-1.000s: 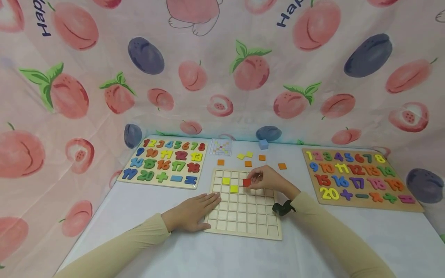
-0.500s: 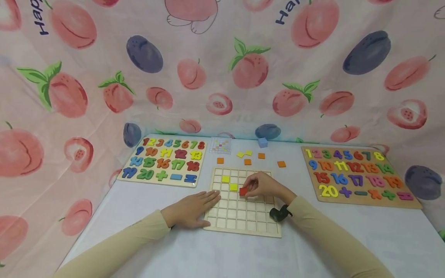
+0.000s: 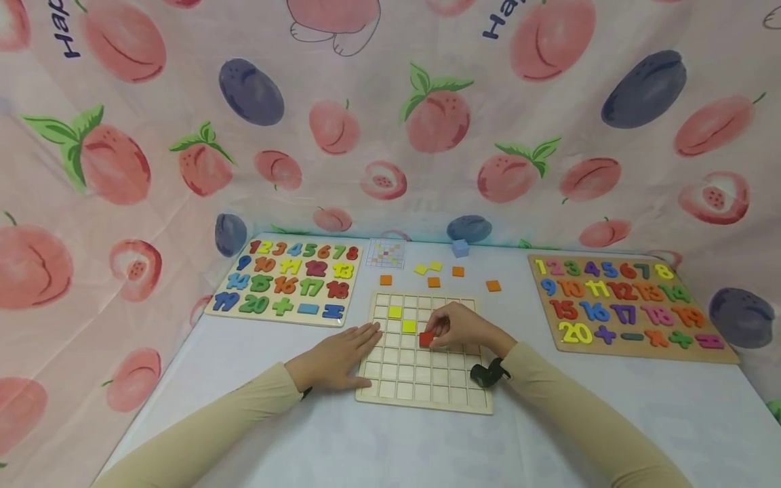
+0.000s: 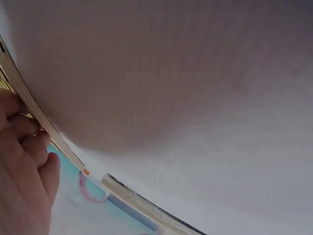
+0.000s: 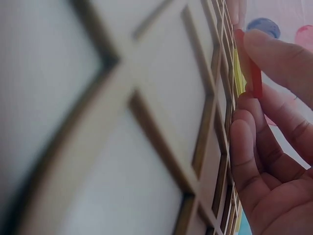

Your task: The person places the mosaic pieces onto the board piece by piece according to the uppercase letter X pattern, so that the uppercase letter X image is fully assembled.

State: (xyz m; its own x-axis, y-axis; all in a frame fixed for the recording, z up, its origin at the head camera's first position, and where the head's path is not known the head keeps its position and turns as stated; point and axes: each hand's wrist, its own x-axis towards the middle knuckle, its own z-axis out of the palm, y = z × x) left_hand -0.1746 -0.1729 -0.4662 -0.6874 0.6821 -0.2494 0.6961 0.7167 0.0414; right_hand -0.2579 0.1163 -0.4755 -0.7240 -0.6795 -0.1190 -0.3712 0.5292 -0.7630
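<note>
A wooden grid board (image 3: 424, 392) lies on the white table, with two yellow square tiles set diagonally in its upper left cells, one of them a yellow tile (image 3: 395, 312). My right hand (image 3: 459, 327) pinches a red square tile (image 3: 426, 339) between thumb and fingers, diagonally below the lower yellow tile. In the right wrist view the red tile (image 5: 256, 73) stands tilted at the board's surface, its far edge hidden by fingers. My left hand (image 3: 337, 358) rests with extended fingers along the board's left edge; the left wrist view shows its fingers (image 4: 35, 147) at that edge.
Behind the board lie several loose orange tiles (image 3: 434, 282), two yellow tiles (image 3: 420, 269), a blue cube (image 3: 460, 248) and a printed pattern card (image 3: 386, 253). Number puzzle boards stand left (image 3: 305, 317) and right (image 3: 647, 349). A peach-print cloth (image 3: 390, 135) hangs at the back.
My right hand has brought the red tile down and slightly left, from the upper part of the board to the cell diagonally below the lower yellow tile. The left hand stays at the board's edge.
</note>
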